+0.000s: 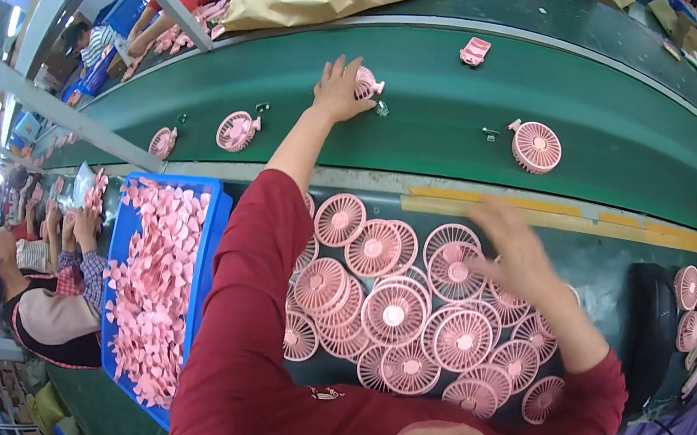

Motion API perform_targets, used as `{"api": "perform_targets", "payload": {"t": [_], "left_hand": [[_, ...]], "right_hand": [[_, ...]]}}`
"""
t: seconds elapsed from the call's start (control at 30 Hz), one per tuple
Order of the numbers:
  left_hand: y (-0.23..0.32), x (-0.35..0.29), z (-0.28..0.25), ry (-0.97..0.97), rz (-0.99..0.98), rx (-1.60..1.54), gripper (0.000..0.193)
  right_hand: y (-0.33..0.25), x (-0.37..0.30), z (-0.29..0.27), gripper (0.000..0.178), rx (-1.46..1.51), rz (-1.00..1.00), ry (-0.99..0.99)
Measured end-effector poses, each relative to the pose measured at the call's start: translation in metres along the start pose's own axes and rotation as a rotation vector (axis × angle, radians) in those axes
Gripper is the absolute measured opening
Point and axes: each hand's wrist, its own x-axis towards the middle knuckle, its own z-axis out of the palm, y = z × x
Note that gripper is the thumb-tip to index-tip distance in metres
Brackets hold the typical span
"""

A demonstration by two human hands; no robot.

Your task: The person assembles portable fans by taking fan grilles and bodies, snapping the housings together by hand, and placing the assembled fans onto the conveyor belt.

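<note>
My left hand (339,93) reaches over the green conveyor belt, fingers spread, at the left side of a pink fan housing (366,84). The hand partly hides that housing, and whether it grips it is unclear. A small metallic part (382,109) lies just below. My right hand (518,252), somewhat blurred, hovers over the bench with its fingers apart and no object visible in it. Beneath it spreads a pile of round pink fan grilles (393,316), overlapping one another on the bench. To the right on the belt lies another pink fan housing (536,147), a small part beside it.
A blue bin (204,285) full of pink fan blades (156,277) stands left of the grilles. More fan housings (237,132) lie leftward on the belt. A pink piece (475,52) sits farther back. A black object (648,326) lies at right. Co-workers sit on both sides.
</note>
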Motion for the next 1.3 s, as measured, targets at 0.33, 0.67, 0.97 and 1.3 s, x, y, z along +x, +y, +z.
{"api": "perform_targets", "payload": {"t": [0.33, 0.67, 0.97, 1.3], "left_hand": [[0.020, -0.001, 0.013, 0.279, 0.415, -0.219, 0.071], [0.109, -0.109, -0.061, 0.472, 0.528, -0.412, 0.072], [0.175, -0.179, -0.068, 0.059, 0.109, -1.525, 0.051], [0.188, -0.254, -0.042, -0.353, -0.232, -2.317, 0.043]], "right_hand": [[-0.025, -0.019, 0.012, 0.078, 0.024, 0.040, -0.082], [-0.032, -0.020, 0.023, 0.077, -0.094, -0.021, -0.113], [-0.028, -0.030, -0.006, 0.039, 0.293, 0.067, 0.207], [-0.067, -0.014, -0.019, 0.051, 0.650, 0.006, 0.452]]}}
